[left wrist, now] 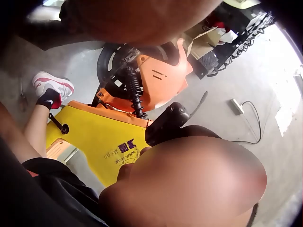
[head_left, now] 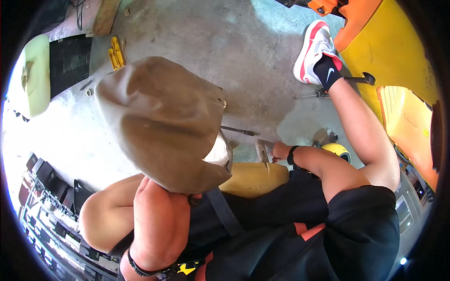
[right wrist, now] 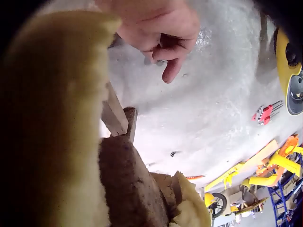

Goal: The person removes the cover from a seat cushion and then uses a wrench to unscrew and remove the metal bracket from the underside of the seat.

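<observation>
A brown leather-like cover [head_left: 161, 117] bulges up in front of me in the head view. A white layer [head_left: 218, 154] shows under its right edge. My left hand [head_left: 161, 218] grips the cover's lower edge, with some fingers hidden beneath it; its back is blurred in the left wrist view. Over my lap lies a yellow foam piece [head_left: 255, 178], worn and ragged at its edges in the right wrist view. My right hand [right wrist: 156, 26] hangs beside the foam with fingers loosely curled. Close to those fingers are a pale wooden piece [right wrist: 113, 113] and a darker wooden block [right wrist: 130, 184].
A thin black rod [head_left: 239, 131] lies on the concrete floor beyond the cover. Yellow-handled pliers [head_left: 117, 54] are farther off at the left. A screwdriver [head_left: 311, 94] lies by my shoe [head_left: 316, 51]. At the right stands a yellow and orange motorbike [left wrist: 90, 132].
</observation>
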The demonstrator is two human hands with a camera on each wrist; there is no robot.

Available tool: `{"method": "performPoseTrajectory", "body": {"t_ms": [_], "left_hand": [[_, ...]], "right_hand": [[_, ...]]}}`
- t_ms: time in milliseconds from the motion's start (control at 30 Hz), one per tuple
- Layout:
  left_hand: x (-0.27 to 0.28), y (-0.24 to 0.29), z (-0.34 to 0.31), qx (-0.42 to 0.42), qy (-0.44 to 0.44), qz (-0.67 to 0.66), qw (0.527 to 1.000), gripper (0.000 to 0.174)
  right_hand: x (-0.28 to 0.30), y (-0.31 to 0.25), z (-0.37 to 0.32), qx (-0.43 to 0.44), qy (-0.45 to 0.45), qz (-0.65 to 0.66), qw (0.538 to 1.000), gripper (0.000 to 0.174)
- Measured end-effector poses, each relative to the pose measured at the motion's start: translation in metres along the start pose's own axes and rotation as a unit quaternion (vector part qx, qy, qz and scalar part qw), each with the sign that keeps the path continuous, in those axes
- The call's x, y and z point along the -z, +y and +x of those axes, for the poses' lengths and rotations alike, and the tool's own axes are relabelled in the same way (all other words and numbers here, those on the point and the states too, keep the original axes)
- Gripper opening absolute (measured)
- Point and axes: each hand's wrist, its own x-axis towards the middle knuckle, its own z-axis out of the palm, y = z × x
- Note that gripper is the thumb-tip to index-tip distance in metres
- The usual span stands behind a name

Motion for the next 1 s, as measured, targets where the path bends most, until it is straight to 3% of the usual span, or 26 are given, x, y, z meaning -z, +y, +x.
{"method": "performPoseTrajectory", "body": {"t_ms": [33, 67, 100, 167, 200, 233, 267, 333, 467, 567, 633, 667, 733, 767, 833, 1000], "left_hand": [[-0.022, 0.006, -0.001, -0.007, -0.004, -0.071, 0.997, 0.032], [-0.036, 0.011, 0.000, -0.016, -0.008, -0.143, 0.990, 0.033], [-0.041, 0.014, 0.002, -0.018, -0.007, -0.143, 0.990, 0.033], [-0.048, 0.020, 0.005, 0.017, 0.063, 0.055, 0.996, 0.014], [-0.051, 0.023, 0.007, 0.011, 0.062, 0.054, 0.997, 0.014], [-0.055, 0.027, 0.010, 0.041, 0.054, -0.034, 0.997, 0.011], [-0.058, 0.031, 0.010, 0.068, 0.042, -0.121, 0.989, 0.009], [-0.057, 0.022, 0.014, 0.062, 0.049, -0.151, 0.985, 0.011], [-0.071, 0.035, 0.022, 0.054, -0.017, -0.069, 0.996, 0.019], [-0.081, 0.028, 0.043, 0.035, -0.026, -0.006, 0.999, 0.023], [-0.088, 0.017, 0.068, 0.044, -0.037, 0.010, 0.998, 0.023], [-0.092, 0.013, 0.077, 0.048, -0.034, 0.014, 0.998, 0.021], [-0.105, 0.021, 0.070, 0.042, -0.039, 0.027, 0.998, 0.017], [-0.110, 0.026, 0.067, 0.057, -0.040, 0.047, 0.996, 0.015], [-0.114, 0.029, 0.073, 0.045, -0.043, 0.028, 0.998, 0.013], [-0.113, 0.040, 0.089, -0.003, -0.056, 0.004, 0.998, 0.015]], "right_hand": [[0.019, -0.032, -0.020, 0.059, -0.011, -0.173, 0.983, 0.027], [0.034, -0.054, -0.032, 0.117, -0.022, -0.342, 0.932, 0.027], [0.034, -0.049, -0.027, 0.118, -0.021, -0.343, 0.932, 0.027], [0.028, -0.028, -0.015, 0.139, -0.072, -0.214, 0.964, 0.027], [0.043, -0.046, -0.022, 0.138, -0.069, -0.219, 0.963, 0.027], [0.071, -0.086, -0.036, -0.065, -0.048, 0.015, 0.997, 0.029], [0.100, -0.123, -0.049, -0.258, -0.017, 0.250, 0.933, 0.032], [0.147, -0.165, -0.069, -0.229, 0.005, 0.196, 0.954, 0.036], [0.223, -0.217, -0.102, -0.172, 0.070, 0.087, 0.979, 0.046], [0.264, -0.264, -0.144, -0.159, 0.164, 0.045, 0.973, 0.043], [0.279, -0.305, -0.191, -0.087, 0.298, -0.072, 0.948, 0.036], [0.276, -0.327, -0.217, -0.083, 0.312, -0.088, 0.942, 0.036], [0.253, -0.374, -0.270, 0.031, 0.428, -0.038, 0.903, 0.028], [0.242, -0.391, -0.290, 0.035, 0.435, -0.057, 0.898, 0.028], [0.218, -0.418, -0.323, 0.105, 0.443, 0.065, 0.888, 0.024], [0.207, -0.478, -0.374, 0.123, 0.467, -0.117, 0.868, 0.021]]}}
